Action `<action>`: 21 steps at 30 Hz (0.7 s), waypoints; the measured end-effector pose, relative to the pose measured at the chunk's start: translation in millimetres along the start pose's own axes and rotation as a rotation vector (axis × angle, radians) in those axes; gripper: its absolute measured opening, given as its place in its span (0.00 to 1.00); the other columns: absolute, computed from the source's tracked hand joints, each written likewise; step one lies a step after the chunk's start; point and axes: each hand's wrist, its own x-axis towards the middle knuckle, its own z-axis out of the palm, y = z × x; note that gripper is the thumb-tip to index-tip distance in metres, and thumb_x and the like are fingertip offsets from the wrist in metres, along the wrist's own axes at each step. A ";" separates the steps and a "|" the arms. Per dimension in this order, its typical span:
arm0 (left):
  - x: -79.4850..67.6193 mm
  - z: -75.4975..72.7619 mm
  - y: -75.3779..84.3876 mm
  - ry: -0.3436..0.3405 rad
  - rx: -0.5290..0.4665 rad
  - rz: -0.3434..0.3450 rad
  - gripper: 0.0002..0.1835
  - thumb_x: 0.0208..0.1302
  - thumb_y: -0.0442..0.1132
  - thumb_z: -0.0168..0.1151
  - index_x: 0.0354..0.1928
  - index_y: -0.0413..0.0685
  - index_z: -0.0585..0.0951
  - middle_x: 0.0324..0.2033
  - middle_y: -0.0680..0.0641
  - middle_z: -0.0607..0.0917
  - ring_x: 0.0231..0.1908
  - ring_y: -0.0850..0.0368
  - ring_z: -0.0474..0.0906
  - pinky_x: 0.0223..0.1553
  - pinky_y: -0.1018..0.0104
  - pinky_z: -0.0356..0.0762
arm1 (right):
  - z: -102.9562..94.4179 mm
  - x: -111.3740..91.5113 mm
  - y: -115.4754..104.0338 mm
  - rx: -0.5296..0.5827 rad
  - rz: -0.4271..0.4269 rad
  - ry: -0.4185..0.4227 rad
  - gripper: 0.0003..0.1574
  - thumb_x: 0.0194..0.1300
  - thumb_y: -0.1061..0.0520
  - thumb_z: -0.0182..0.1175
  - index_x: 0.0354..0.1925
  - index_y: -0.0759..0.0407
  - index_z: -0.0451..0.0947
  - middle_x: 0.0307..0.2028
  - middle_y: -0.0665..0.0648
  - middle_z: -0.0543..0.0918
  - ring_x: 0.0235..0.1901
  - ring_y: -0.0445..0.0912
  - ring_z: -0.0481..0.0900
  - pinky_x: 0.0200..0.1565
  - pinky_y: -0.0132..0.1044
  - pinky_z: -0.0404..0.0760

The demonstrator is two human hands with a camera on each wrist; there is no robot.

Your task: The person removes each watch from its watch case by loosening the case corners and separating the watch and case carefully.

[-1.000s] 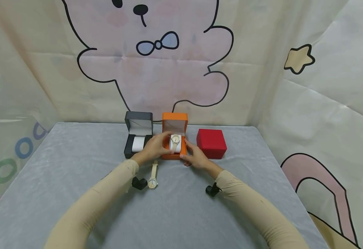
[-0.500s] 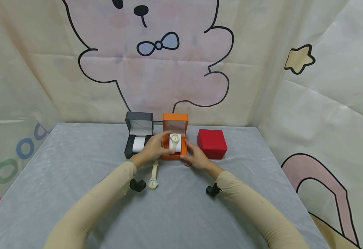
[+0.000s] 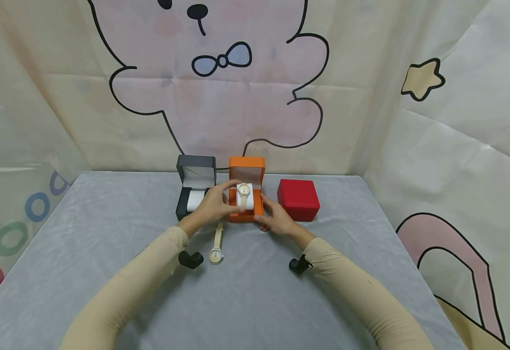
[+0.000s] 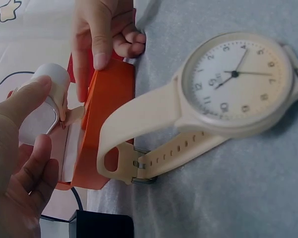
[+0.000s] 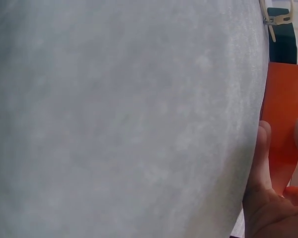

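Note:
My left hand pinches a white watch cushion between thumb and fingers; a cream-strapped wristwatch is wrapped around it. The cushion sits over the base of an open orange watch box, its lid standing up behind. My right hand grips the box's right front corner, thumb against the front wall in the head view. On the cloth in front lies a second cream wristwatch, buckled into a loop, its dial large in the left wrist view. In the right wrist view, fingers hold the box's orange wall.
Left of the orange box stands an open black watch box with a white cushion inside. A closed red box is at the right. Grey cloth covers the table, with a printed curtain behind.
My left hand has drawn the cushion with its watch slightly up and to the left in the orange box. The right hand keeps its grip on the box corner.

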 end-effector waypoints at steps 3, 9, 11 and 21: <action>-1.5 -1.8 -0.3 -0.007 -0.015 -0.007 0.44 0.54 0.46 0.79 0.73 0.58 0.69 0.23 0.45 0.78 0.20 0.57 0.73 0.23 0.65 0.73 | -0.4 0.1 0.6 0.002 0.008 0.002 0.53 0.71 0.58 0.63 0.81 0.56 0.44 0.73 0.64 0.65 0.25 0.45 0.83 0.34 0.38 0.87; -5.2 -6.0 -0.9 -0.003 -0.066 -0.001 0.45 0.53 0.49 0.80 0.73 0.55 0.70 0.35 0.43 0.84 0.21 0.57 0.74 0.24 0.64 0.74 | -2.9 -1.0 -1.0 0.029 0.033 -0.007 0.52 0.72 0.57 0.62 0.82 0.54 0.44 0.75 0.64 0.63 0.28 0.46 0.84 0.38 0.39 0.88; -6.6 -7.2 -0.6 0.005 -0.071 0.008 0.45 0.53 0.50 0.80 0.73 0.54 0.70 0.48 0.43 0.84 0.22 0.57 0.75 0.25 0.65 0.75 | -4.0 -1.7 -2.5 0.043 0.041 -0.015 0.51 0.73 0.56 0.61 0.81 0.54 0.45 0.76 0.64 0.62 0.29 0.47 0.85 0.40 0.39 0.88; -14.9 -7.5 -0.5 0.035 -0.081 0.035 0.44 0.52 0.49 0.80 0.71 0.53 0.72 0.62 0.44 0.79 0.21 0.58 0.73 0.24 0.66 0.74 | -8.7 -12.2 -10.1 0.107 0.005 -0.015 0.45 0.75 0.57 0.58 0.80 0.58 0.49 0.75 0.68 0.63 0.36 0.52 0.88 0.44 0.43 0.88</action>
